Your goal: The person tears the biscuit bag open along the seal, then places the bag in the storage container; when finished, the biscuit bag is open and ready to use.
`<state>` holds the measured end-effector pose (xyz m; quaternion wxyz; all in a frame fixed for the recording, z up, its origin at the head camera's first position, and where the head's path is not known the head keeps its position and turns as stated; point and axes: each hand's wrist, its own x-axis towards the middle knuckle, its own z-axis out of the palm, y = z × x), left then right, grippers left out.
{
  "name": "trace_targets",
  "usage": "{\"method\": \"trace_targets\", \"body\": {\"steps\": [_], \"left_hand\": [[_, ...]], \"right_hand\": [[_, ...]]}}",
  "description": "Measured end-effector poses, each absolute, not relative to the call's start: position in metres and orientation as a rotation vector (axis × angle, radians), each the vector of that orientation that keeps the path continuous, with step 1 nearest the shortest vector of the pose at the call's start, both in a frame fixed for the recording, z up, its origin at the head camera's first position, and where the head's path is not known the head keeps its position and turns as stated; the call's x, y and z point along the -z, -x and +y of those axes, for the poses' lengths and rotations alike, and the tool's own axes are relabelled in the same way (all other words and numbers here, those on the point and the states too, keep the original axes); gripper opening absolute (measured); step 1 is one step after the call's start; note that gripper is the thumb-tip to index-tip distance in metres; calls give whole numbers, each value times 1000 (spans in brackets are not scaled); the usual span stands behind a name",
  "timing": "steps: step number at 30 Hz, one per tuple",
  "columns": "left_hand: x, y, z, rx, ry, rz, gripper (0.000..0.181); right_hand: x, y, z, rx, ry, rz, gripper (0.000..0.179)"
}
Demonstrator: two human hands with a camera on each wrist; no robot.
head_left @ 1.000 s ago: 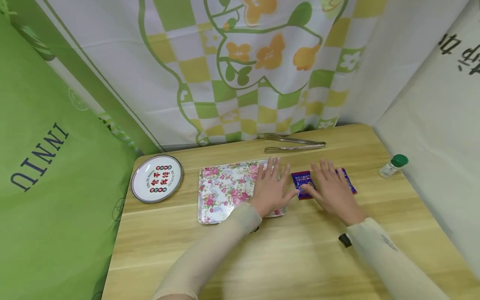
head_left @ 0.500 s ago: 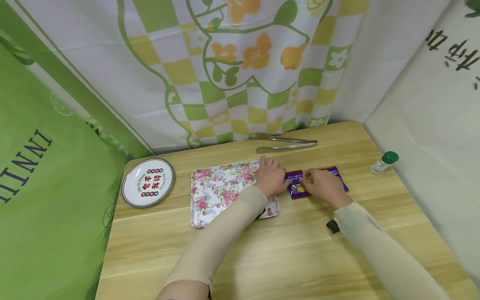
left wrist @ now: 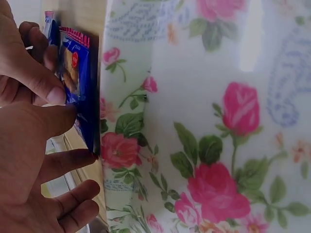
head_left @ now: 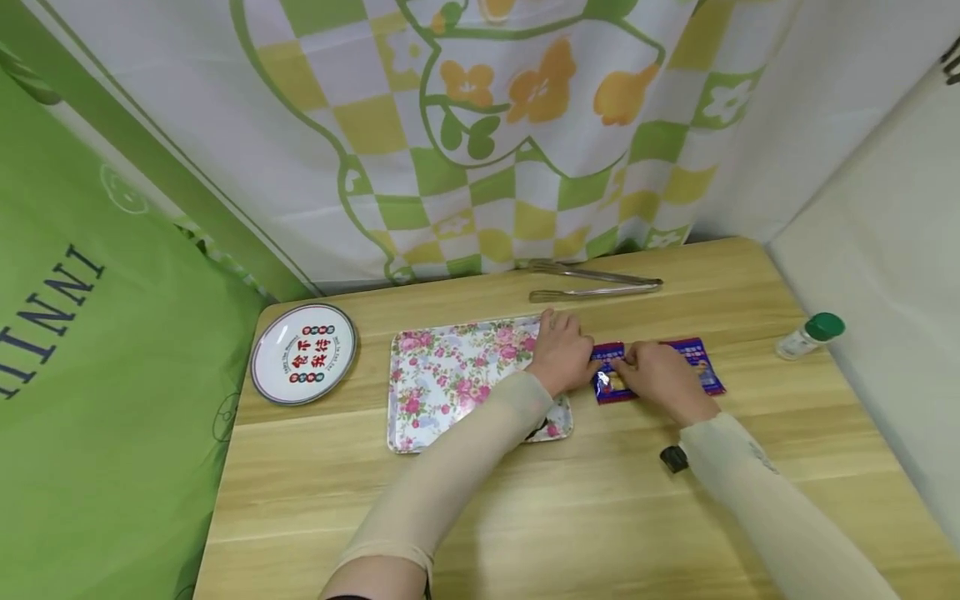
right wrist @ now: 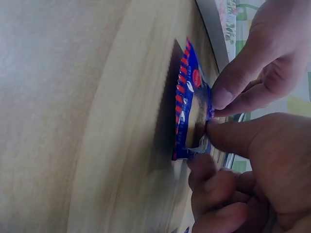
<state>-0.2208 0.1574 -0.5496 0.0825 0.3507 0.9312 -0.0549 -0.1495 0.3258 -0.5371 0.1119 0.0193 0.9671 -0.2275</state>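
Note:
A small blue snack packet [head_left: 611, 385] with red crimped ends is between my two hands, just right of the flowered tray. Its clear window shows tan food inside. My left hand [head_left: 558, 354] pinches the packet's left side, thumb on the front. From the other side my right hand [head_left: 663, 383] pinches it with thumb and index finger, the thumbs close together. In the right wrist view the packet [right wrist: 192, 114] is tilted up close over the wood, and its wrapper looks whole. A second blue packet [head_left: 703, 367] lies just beyond my right hand, partly covered by it.
The flowered tray [head_left: 450, 392] lies under my left forearm. Metal tongs [head_left: 600, 283] rest along the back edge. A round plate [head_left: 303, 354] with red characters sits at the back left, and a green-capped shaker bottle [head_left: 810, 335] at the right edge.
A second ago both hands were spread flat over the tray edge and packets. The fingers have since closed in and taken hold of the left packet. The head view has shifted slightly.

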Motion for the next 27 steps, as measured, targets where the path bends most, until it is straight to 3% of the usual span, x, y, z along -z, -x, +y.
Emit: {"method": "trace_targets", "body": {"steps": [8, 15, 27], "left_hand": [[534, 223, 145, 0, -1005, 2785, 46], [505, 229, 109, -732, -808, 2588, 48], [478, 207, 17, -1322, -781, 2413, 32]], "right_hand": [[526, 148, 321, 831, -35, 2879, 28], [507, 138, 304, 1042, 3, 2957, 34], [489, 130, 236, 1318, 391, 3004, 19]]}}
